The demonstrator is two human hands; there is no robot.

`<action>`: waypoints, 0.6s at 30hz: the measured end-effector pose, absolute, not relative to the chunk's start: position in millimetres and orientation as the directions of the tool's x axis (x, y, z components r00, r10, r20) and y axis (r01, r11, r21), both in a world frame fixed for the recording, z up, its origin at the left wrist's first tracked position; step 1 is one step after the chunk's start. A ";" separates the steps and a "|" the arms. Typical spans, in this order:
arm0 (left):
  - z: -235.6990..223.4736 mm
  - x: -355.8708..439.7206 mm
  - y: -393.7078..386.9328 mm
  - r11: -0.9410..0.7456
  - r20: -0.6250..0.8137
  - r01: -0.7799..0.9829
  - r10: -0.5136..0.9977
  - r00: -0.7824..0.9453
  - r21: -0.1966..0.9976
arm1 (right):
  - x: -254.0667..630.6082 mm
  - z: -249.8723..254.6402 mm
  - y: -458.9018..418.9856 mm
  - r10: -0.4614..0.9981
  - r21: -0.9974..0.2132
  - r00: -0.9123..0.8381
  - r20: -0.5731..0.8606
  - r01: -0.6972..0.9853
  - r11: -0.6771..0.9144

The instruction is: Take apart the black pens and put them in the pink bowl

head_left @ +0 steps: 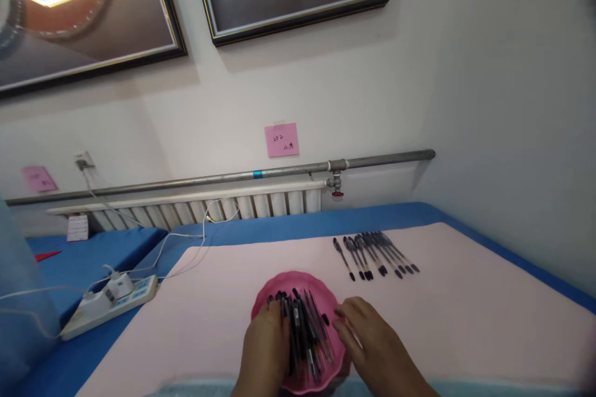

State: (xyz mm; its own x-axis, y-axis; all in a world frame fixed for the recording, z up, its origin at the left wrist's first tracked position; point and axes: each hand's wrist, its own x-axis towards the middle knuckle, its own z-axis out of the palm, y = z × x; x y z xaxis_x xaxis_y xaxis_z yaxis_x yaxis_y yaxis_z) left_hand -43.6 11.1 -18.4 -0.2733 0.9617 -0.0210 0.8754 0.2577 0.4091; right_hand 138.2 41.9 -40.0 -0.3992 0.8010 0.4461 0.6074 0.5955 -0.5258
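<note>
- Left hand (264, 347): fingers curl against the loose pens (302, 330) in the pink bowl (329, 293); grip closure cannot be determined.
- Right hand (375, 344): at the bowl's right side, fingers bent, narrow gap between them, nothing visibly held.
- Loose pens: piled lengthwise inside the bowl.
- Laid-out pens (371, 253): on the pink sheet (209, 310), beyond the right hand.

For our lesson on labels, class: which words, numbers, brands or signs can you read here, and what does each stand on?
"252": handwritten on the middle pink note; of the characters below, the first looks like "小", the other is unclear.
Left pink note: too blurred.
White card: too small.
Power strip: marks unreadable.
Pens: no print legible.
</note>
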 end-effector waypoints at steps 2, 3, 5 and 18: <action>-19.5 -44.5 11.1 0.251 -0.037 0.875 0.965 -0.260 0.413 | 144.8 -42.5 48.9 0.811 -0.504 -0.381 0.444 0.642 0.578; -20.2 -45.0 11.2 0.251 -0.039 0.873 0.965 -0.259 0.419 | 148.4 -43.9 55.1 0.824 -0.474 -0.363 0.436 0.686 0.553; -21.2 -46.2 11.9 0.249 -0.025 0.866 0.964 -0.265 0.434 | 154.8 -46.6 72.3 0.855 -0.377 -0.309 0.416 0.797 0.472; -24.5 -54.9 16.0 0.187 0.081 0.776 0.953 -0.292 0.602 | 146.2 -54.5 134.8 0.958 -0.222 -0.203 0.203 0.943 0.247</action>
State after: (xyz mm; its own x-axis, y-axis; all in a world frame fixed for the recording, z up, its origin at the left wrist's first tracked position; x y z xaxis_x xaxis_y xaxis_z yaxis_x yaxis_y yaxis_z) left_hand -54.9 16.0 -24.5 -0.2924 0.9529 0.0808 0.7762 0.1871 0.6021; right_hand 146.2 134.8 -54.5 -0.2031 0.9578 0.2035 0.9431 0.2472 -0.2222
